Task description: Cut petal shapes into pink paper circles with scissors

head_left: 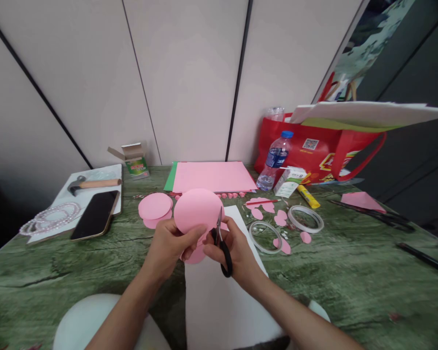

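My left hand (171,245) pinches the lower edge of a round pink paper disc (197,210), held up above the table. In my right hand (237,248) is a pair of scissors (225,253) with black handles, its metal blades pointing up beside the disc's right edge. Whether the blades touch the paper I cannot tell. Below the hands lies a white sheet (219,311), with more pink paper partly hidden behind my fingers. Left of the disc rests a small stack of pink paper circles (155,206).
Behind lies a pile of pink sheets (211,176). To the right are tape rolls (305,218), pink cutouts, a water bottle (276,160), a glue stick (308,196) and a red bag (321,150). A phone (95,215), hammer (98,183) and bead strands (54,218) occupy the left.
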`<state>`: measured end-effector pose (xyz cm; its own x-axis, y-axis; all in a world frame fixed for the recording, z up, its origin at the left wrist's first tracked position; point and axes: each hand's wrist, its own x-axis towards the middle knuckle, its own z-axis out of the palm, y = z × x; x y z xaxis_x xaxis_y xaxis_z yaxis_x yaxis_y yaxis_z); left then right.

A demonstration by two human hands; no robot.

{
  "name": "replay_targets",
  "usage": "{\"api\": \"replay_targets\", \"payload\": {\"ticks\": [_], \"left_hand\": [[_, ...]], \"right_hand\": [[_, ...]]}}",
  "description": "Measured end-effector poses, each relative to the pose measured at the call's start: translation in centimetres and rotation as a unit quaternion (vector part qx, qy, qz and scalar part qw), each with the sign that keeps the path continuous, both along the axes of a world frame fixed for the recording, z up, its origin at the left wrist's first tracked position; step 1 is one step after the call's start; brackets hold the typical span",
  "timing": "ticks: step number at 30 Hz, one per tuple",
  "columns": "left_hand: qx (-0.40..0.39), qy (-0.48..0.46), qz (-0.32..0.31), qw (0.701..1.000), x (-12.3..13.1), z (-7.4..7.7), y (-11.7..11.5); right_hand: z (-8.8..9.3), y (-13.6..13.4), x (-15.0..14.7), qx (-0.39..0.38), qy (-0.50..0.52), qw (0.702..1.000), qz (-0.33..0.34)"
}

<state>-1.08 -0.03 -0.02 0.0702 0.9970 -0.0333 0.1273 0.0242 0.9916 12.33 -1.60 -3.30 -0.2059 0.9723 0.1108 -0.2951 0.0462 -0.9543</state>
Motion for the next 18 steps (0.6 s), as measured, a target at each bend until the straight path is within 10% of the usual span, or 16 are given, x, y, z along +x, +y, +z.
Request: {"api": "replay_targets", "payload": {"ticks": [18], "left_hand": [[0.021, -0.033, -0.012, 0.999, -0.38, 0.03, 0.13]], "right_hand": [[0.12, -0.08, 0.08, -0.032, -0.053, 0.998, -0.032]]}}
